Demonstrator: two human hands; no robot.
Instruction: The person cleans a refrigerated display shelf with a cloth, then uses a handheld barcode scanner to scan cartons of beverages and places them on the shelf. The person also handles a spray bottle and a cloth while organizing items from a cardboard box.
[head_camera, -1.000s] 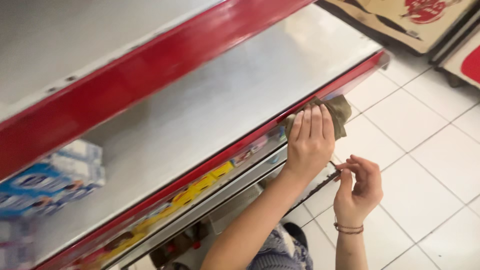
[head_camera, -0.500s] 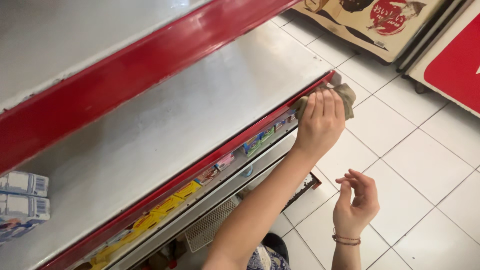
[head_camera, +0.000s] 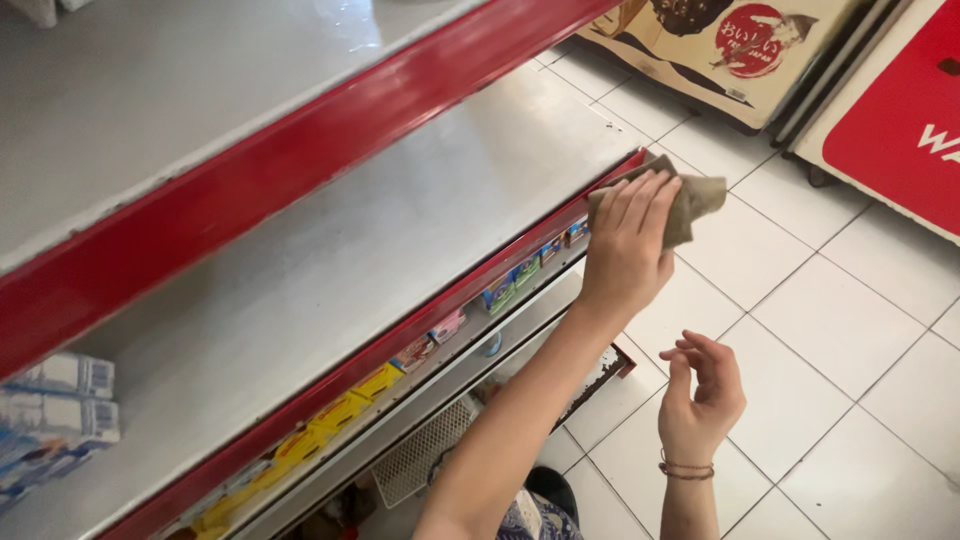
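The left hand (head_camera: 628, 250) presses a crumpled olive cloth (head_camera: 690, 205) flat-fingered against the shelf's (head_camera: 400, 250) red front edge (head_camera: 480, 290) at its end corner. The cloth sticks out beyond the fingertips. The right hand (head_camera: 700, 395) hangs nearer the body, loosely curled, empty.

- Your left hand (head_camera: 628, 250) presses a cloth (head_camera: 690, 205) against the far end of the shelf (head_camera: 400, 250), right at its corner.
- The cloth is olive-brown, soft and crumpled; most of it lies under your palm and fingers, and a wrinkled flap sticks out to the right, past the shelf's end and above the tiled floor.
- The shelf is a bare grey metal board with a red front strip (head_camera: 440, 310); the cloth touches that strip at the corner.
- Your grip on the cloth is flat, with the fingers spread over it.
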